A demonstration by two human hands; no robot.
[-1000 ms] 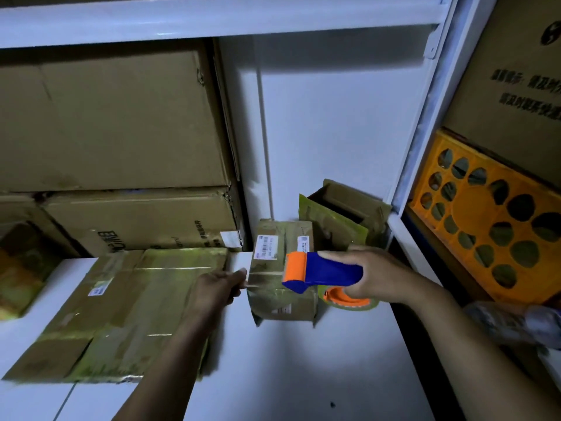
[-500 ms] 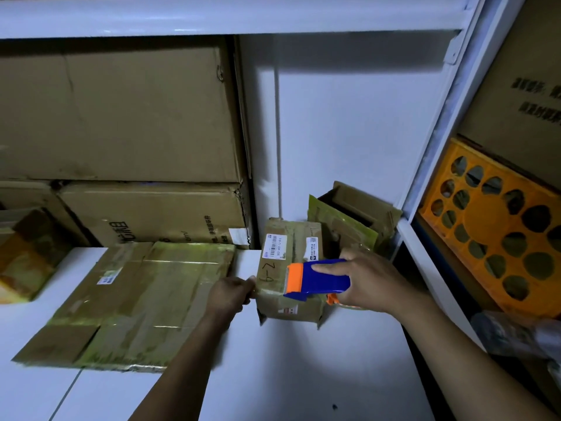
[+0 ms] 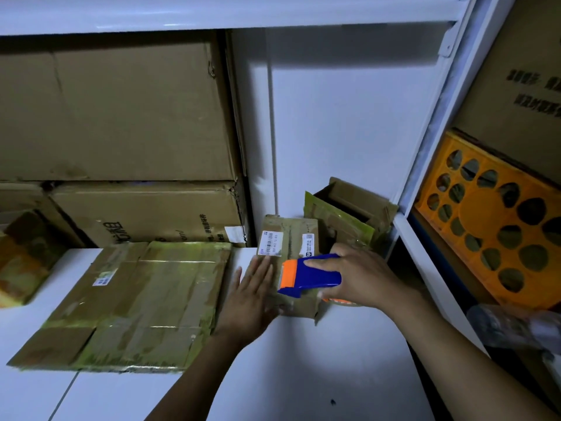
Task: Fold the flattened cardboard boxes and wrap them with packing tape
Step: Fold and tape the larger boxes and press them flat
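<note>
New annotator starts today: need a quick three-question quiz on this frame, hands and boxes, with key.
1. True or false: the left hand is curled round a marker pen.
2. Which hand grips the blue and orange plastic tape dispenser? A: left. B: right. C: neither.
3. Fill in: the large flattened brown cardboard box lies on the white table to the ____ of the small brown labelled cardboard box.

Key
1. False: it lies flat, fingers straight, on the small box.
2. B: the right hand.
3. left
</note>
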